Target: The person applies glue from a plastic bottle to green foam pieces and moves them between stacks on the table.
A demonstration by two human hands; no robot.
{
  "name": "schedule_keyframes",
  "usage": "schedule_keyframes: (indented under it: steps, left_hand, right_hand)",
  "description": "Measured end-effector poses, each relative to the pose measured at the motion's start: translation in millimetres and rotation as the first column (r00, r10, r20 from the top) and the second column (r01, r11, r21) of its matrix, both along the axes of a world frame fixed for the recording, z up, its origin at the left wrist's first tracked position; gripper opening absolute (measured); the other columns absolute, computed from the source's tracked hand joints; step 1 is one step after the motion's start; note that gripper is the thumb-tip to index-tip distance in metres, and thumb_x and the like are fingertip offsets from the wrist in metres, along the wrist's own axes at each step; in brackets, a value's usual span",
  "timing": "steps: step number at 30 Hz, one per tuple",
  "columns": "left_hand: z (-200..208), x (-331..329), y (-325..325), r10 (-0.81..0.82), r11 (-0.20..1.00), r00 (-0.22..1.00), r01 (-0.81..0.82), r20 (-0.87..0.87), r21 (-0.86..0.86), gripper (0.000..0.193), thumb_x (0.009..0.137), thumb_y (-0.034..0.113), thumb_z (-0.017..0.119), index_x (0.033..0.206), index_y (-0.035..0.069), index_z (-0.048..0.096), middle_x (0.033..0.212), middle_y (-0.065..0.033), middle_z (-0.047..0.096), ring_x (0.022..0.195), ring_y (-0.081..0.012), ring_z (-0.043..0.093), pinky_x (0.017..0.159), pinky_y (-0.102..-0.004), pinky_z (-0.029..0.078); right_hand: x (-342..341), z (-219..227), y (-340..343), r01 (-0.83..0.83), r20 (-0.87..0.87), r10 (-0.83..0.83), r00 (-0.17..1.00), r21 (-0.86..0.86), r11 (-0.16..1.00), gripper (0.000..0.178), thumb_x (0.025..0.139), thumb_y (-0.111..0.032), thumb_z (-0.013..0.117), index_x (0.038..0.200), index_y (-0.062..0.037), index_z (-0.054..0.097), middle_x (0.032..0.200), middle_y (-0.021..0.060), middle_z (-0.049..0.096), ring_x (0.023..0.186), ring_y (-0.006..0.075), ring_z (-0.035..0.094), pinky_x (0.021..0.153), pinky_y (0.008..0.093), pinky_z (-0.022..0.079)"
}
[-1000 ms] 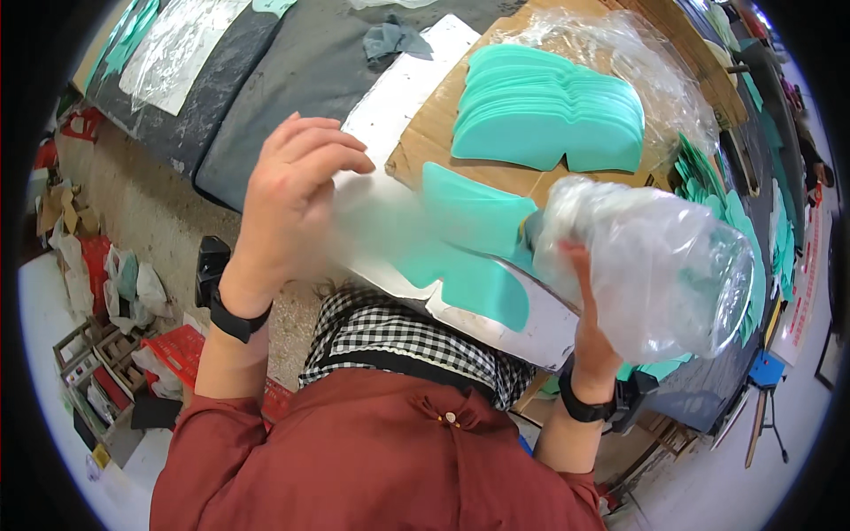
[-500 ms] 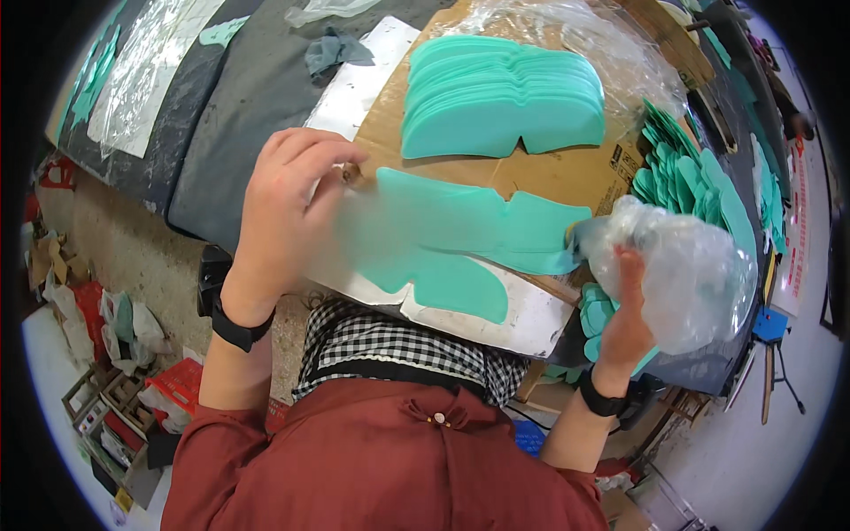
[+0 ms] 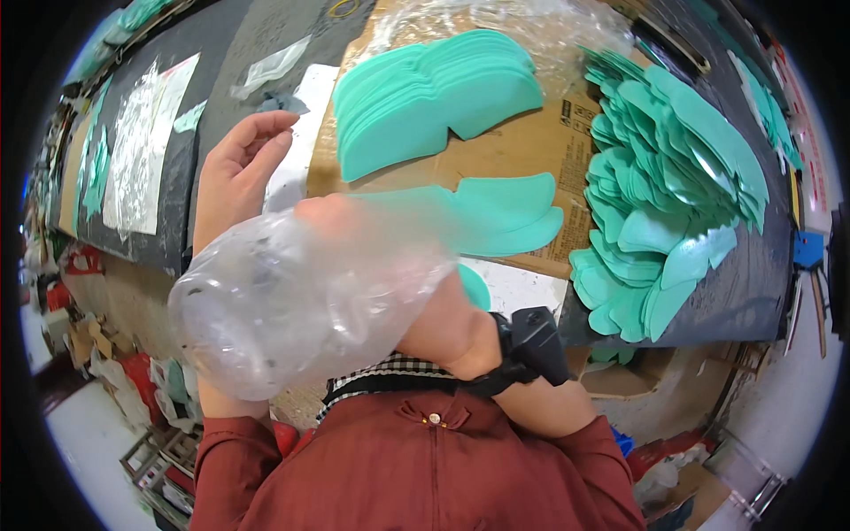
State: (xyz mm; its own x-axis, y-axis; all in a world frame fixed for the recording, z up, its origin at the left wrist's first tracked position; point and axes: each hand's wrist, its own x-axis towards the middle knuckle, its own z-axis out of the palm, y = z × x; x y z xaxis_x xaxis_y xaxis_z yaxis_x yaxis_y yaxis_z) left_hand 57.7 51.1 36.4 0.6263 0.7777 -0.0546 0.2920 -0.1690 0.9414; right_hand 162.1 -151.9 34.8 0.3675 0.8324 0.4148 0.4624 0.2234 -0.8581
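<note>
The right hand (image 3: 432, 310) is grasping a clear, cylinder-like bundle of crinkled plastic (image 3: 257, 305), which is in front of the left forearm. The left hand (image 3: 237, 173) is released, fingers loosely bent. Mint-green, curved flat pieces (image 3: 513, 212) lie on brown cardboard (image 3: 513, 146).

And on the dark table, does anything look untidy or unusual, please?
Yes: at the right, a jumbled heap of flat, curved turquoise pieces, fanned at different angles. It looks untidy beside the neat stack of notched turquoise pieces on the brown cardboard sheet.
</note>
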Motion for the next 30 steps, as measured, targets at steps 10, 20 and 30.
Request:
schedule_keyframes:
  steps: [10,20,30]
  left_hand:
    - [-17.0,55.4,-30.4,-0.123,0.820,0.907,0.322,-0.404,0.472,0.060,0.086,0.026,0.083,0.141,0.012,0.062,0.113,-0.0078,0.060,0.087,-0.0191,0.058,0.080,-0.0333,0.052]
    - [-7.2,53.7,-19.0,-0.098,0.899,0.931,0.235,-0.352,0.370,0.046,0.089,0.016,0.080,0.131,0.006,0.068,0.114,-0.0074,0.070,0.083,-0.0133,0.063,0.077,-0.0307,0.054]
    - [33.7,6.9,2.4,-0.044,0.995,0.998,0.047,0.034,-0.085,0.021,0.099,0.010,0.069,0.119,0.003,0.069,0.104,0.0003,0.070,0.086,-0.0056,0.062,0.076,-0.0233,0.048]
  right_hand:
    - [133.8,-48.4,-117.5,0.719,0.850,-0.437,0.295,0.104,0.688,0.029,0.094,-0.020,0.071,0.117,-0.0040,0.064,0.113,0.0217,0.060,0.106,0.0438,0.060,0.094,0.0600,0.050]
    - [5.2,-23.6,-53.7,0.189,-0.091,-0.191,0.977,-0.038,0.981,0.041,0.084,-0.017,0.076,0.122,-0.0060,0.065,0.119,0.0148,0.068,0.109,0.0331,0.070,0.092,0.0413,0.059]
    - [34.5,-45.6,-31.3,0.346,0.814,-0.206,0.543,0.007,0.938,0.039,0.085,-0.011,0.070,0.122,-0.0045,0.065,0.110,0.0137,0.068,0.097,0.0323,0.067,0.082,0.0429,0.055]
